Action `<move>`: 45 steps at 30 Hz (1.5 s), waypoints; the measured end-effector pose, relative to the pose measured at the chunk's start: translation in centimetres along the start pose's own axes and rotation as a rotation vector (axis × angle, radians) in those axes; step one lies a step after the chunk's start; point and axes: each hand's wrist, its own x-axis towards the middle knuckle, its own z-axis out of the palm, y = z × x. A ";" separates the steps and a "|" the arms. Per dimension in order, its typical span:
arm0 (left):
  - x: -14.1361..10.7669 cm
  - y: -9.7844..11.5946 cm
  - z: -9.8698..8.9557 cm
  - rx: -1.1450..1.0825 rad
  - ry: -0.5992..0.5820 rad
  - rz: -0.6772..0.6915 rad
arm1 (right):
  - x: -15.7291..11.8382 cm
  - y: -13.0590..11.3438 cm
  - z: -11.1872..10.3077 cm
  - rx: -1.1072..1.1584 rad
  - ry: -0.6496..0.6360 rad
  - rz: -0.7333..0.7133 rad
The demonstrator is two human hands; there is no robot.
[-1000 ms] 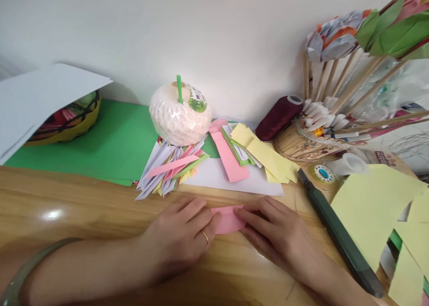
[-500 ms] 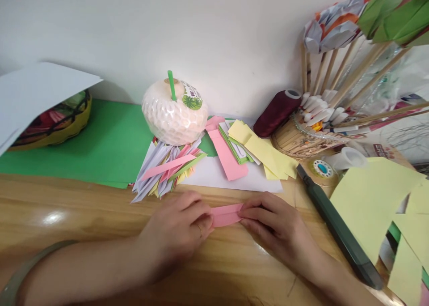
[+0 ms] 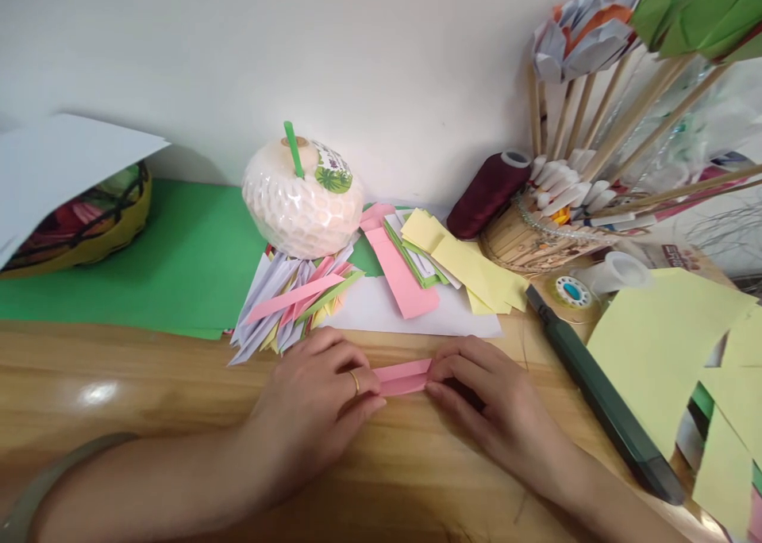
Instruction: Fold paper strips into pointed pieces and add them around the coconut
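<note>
Between my two hands, low over the wooden table, is a small pink paper strip [image 3: 403,376] with creases running along its length. My left hand [image 3: 325,396] pinches its left end between thumb and fingers; a gold ring shows on one finger. At the right end, the thumb and fingers of my right hand [image 3: 485,392] are closed on the paper. Just behind my left hand lies a pile of folded paper strips [image 3: 291,297] in white, pink, green and yellow. Flat cut papers, among them a pink piece [image 3: 405,277] and yellow pieces [image 3: 476,265], rest behind the strip.
A wrapped coconut [image 3: 303,198] with a green straw stands by the wall on green paper [image 3: 178,249]. To the right are a maroon thread spool [image 3: 491,194], a basket of sticks [image 3: 524,237], a dark utility knife [image 3: 601,392] and yellow paper sheets [image 3: 648,352].
The long edges of the pink strip have been folded further inward, so it looks narrower. My left thumb has come forward along its near edge. The view has shifted slightly.
</note>
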 end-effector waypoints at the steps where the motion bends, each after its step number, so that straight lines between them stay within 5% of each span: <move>1: 0.0 0.0 0.0 -0.008 0.004 -0.004 | 0.0 0.0 0.0 0.006 -0.002 0.000; 24: 0.3 0.3 0.5 0.041 -0.050 -0.028 | -0.4 0.2 0.7 0.012 0.045 0.063; 40: 1.1 0.4 0.9 0.348 -0.046 -0.005 | -0.4 0.2 1.1 -0.062 0.102 0.060; 45: 0.8 0.1 0.7 0.298 0.023 0.192 | -0.2 0.5 0.7 -0.028 0.050 0.041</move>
